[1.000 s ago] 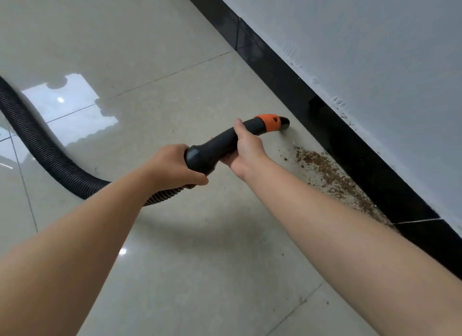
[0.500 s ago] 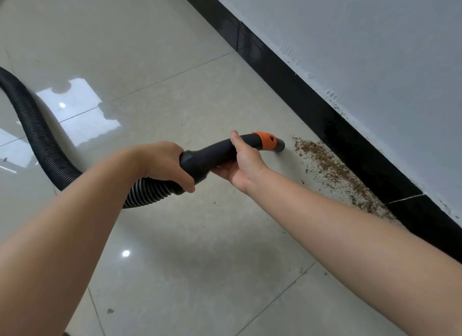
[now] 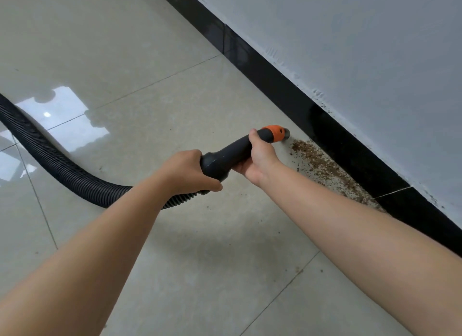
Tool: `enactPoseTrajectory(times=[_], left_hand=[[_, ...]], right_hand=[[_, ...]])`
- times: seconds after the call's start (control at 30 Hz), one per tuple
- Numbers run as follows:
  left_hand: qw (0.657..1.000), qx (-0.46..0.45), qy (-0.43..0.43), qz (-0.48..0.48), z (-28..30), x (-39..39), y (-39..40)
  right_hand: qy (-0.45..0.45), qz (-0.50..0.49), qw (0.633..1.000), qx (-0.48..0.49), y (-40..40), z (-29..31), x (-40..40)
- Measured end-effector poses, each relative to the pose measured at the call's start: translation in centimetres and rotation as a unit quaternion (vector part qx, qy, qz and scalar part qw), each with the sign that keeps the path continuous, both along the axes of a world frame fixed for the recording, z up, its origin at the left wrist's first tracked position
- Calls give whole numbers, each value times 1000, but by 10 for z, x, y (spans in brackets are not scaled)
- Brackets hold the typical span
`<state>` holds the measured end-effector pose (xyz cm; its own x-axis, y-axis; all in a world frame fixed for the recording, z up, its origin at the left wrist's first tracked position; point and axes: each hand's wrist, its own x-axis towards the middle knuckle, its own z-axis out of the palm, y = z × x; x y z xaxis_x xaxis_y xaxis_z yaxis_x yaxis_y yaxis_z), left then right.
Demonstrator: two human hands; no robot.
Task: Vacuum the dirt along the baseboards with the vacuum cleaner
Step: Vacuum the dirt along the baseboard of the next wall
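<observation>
Nozzle [image 3: 276, 133] sat just left of dirt [image 3: 325, 165], streak running along baseboard [image 3: 350, 145]; right hand [image 3: 260, 158] nearer, both hands gripping, left hand [image 3: 187, 172] at hose [image 3: 62, 163].

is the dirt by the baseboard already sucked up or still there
Still there. A brown strip of dirt lies on the floor tile along the black baseboard, just ahead of the nozzle.

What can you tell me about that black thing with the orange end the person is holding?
It is a vacuum nozzle handle: a black, matte, plastic-looking tube that widens toward the rear, where a ribbed black hose joins it. An orange collar sits near its grey tip, which points at the brown dirt beside the black baseboard. The left hand grips the wide rear end; the right hand holds it behind the collar.
</observation>
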<state>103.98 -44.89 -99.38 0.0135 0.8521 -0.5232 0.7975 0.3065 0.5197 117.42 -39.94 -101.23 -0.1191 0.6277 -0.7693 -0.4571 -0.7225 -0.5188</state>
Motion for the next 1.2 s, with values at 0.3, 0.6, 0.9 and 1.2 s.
enactPoseTrajectory(times=[0.3, 0.6, 0.9, 1.2], left_hand=[[999, -23, 33, -31, 13, -23, -1], [991, -28, 86, -99, 17, -29, 4], [996, -8, 51, -76, 6, -2, 9], [997, 8, 38, -72, 1, 16, 13]], right_hand=[[-8, 12, 1000, -8, -11, -4, -14], [-4, 4, 1000, -14, -18, -2, -19], [-34, 2, 999, -1, -3, -7, 2], [-55, -6, 998, -3, 6, -8, 17]])
